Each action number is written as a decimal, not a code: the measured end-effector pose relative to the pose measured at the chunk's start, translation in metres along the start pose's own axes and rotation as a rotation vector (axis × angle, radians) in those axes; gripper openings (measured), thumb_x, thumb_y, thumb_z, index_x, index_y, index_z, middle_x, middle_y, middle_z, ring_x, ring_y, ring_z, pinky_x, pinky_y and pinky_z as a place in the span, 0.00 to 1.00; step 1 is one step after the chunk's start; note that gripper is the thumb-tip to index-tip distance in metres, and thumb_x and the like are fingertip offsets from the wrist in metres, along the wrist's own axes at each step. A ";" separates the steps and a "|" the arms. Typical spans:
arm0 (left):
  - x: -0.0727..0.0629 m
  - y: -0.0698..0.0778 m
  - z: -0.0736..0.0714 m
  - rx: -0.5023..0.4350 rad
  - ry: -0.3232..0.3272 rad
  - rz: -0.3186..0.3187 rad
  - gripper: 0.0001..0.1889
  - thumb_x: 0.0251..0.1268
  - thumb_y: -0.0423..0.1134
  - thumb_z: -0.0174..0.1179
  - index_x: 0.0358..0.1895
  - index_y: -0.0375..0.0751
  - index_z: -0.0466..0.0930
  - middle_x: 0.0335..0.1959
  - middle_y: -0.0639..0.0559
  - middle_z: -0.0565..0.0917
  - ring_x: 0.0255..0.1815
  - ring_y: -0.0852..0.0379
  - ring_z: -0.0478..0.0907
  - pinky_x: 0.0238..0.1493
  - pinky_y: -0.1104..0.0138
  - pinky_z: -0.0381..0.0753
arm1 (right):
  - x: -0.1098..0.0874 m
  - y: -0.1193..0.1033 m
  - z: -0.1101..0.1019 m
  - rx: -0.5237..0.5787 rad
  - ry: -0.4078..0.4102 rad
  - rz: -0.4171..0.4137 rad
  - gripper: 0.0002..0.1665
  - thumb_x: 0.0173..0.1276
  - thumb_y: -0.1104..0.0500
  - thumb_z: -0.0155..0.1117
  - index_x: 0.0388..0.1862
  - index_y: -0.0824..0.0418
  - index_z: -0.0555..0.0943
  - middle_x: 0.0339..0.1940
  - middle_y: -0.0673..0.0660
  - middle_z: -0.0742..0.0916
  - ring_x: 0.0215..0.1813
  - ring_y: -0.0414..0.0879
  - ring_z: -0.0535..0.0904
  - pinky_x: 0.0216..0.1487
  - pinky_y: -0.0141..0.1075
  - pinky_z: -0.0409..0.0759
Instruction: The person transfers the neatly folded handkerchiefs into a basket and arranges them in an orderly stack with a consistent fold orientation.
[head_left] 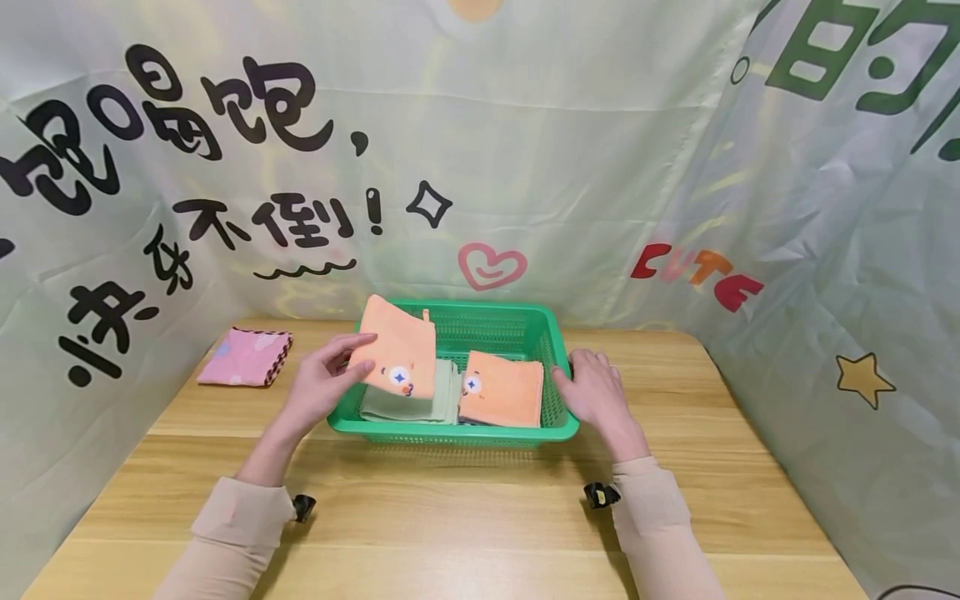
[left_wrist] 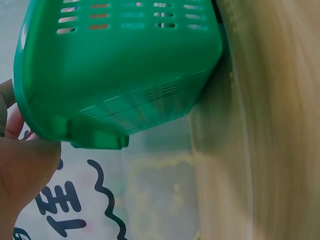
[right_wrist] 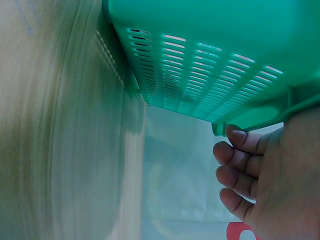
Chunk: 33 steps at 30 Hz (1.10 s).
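In the head view my left hand (head_left: 324,377) pinches a folded orange hand towel (head_left: 401,346) with a hanging loop and a printed face, raised over the left side of a green plastic basket (head_left: 450,436). Under it, pale green folded towels (head_left: 408,408) lie in the basket. Another orange folded towel (head_left: 501,390) lies in the right half. My right hand (head_left: 596,387) holds the basket's right rim, thumb on the inner side. In the right wrist view its fingers (right_wrist: 235,155) bend beside the outer rim. The left wrist view shows mostly the basket wall (left_wrist: 125,60); the held towel is hidden there.
A pink folded cloth (head_left: 243,357) with a dark patterned edge lies on the wooden table (head_left: 442,517), left of the basket. A printed white curtain (head_left: 600,167) hangs behind the table and along its sides.
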<state>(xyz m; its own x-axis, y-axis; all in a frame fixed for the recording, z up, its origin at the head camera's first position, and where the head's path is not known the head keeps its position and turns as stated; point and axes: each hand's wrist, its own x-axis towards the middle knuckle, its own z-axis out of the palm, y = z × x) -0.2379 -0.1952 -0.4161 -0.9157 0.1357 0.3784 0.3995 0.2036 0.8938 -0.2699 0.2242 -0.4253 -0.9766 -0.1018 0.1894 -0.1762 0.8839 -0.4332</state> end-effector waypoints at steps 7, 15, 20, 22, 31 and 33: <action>-0.001 -0.001 0.005 0.056 -0.055 -0.042 0.23 0.72 0.36 0.66 0.68 0.40 0.79 0.68 0.43 0.77 0.58 0.62 0.77 0.55 0.77 0.78 | 0.000 0.000 -0.001 0.001 -0.005 0.004 0.19 0.78 0.46 0.53 0.40 0.61 0.77 0.38 0.58 0.80 0.44 0.57 0.69 0.44 0.47 0.65; 0.001 -0.002 0.004 0.133 -0.165 -0.017 0.23 0.72 0.35 0.66 0.68 0.40 0.80 0.69 0.43 0.77 0.62 0.53 0.79 0.54 0.77 0.79 | -0.001 -0.001 -0.001 0.002 -0.003 0.003 0.19 0.78 0.46 0.53 0.40 0.61 0.77 0.38 0.58 0.80 0.43 0.57 0.69 0.43 0.46 0.64; 0.002 0.002 0.005 0.116 -0.252 -0.006 0.24 0.72 0.32 0.66 0.69 0.38 0.78 0.71 0.41 0.74 0.72 0.42 0.73 0.62 0.77 0.74 | -0.001 -0.001 -0.001 0.004 -0.003 0.003 0.19 0.78 0.46 0.53 0.40 0.61 0.77 0.38 0.58 0.80 0.43 0.57 0.69 0.43 0.46 0.64; 0.002 0.004 0.007 0.090 -0.281 0.001 0.25 0.72 0.31 0.65 0.70 0.37 0.77 0.71 0.40 0.72 0.73 0.39 0.71 0.62 0.76 0.75 | -0.001 -0.001 -0.001 0.004 0.001 0.002 0.19 0.78 0.46 0.53 0.39 0.61 0.77 0.38 0.58 0.80 0.43 0.57 0.69 0.43 0.46 0.64; 0.003 0.008 0.010 0.041 -0.404 -0.020 0.27 0.74 0.24 0.57 0.74 0.30 0.69 0.74 0.33 0.64 0.68 0.36 0.75 0.50 0.68 0.84 | 0.000 -0.001 0.000 0.002 0.001 0.004 0.18 0.78 0.46 0.54 0.39 0.60 0.77 0.38 0.58 0.80 0.44 0.57 0.69 0.43 0.47 0.64; 0.004 0.007 0.009 0.046 -0.424 -0.040 0.27 0.75 0.22 0.55 0.75 0.30 0.67 0.75 0.32 0.62 0.70 0.34 0.73 0.52 0.66 0.84 | 0.000 -0.001 0.000 0.003 0.000 0.005 0.18 0.78 0.46 0.54 0.39 0.60 0.77 0.38 0.58 0.80 0.44 0.57 0.69 0.43 0.47 0.64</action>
<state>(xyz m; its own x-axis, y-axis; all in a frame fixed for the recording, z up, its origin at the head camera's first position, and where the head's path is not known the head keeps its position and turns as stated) -0.2382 -0.1844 -0.4111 -0.8349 0.5117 0.2027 0.3744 0.2582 0.8906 -0.2697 0.2237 -0.4248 -0.9775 -0.0974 0.1872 -0.1716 0.8830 -0.4368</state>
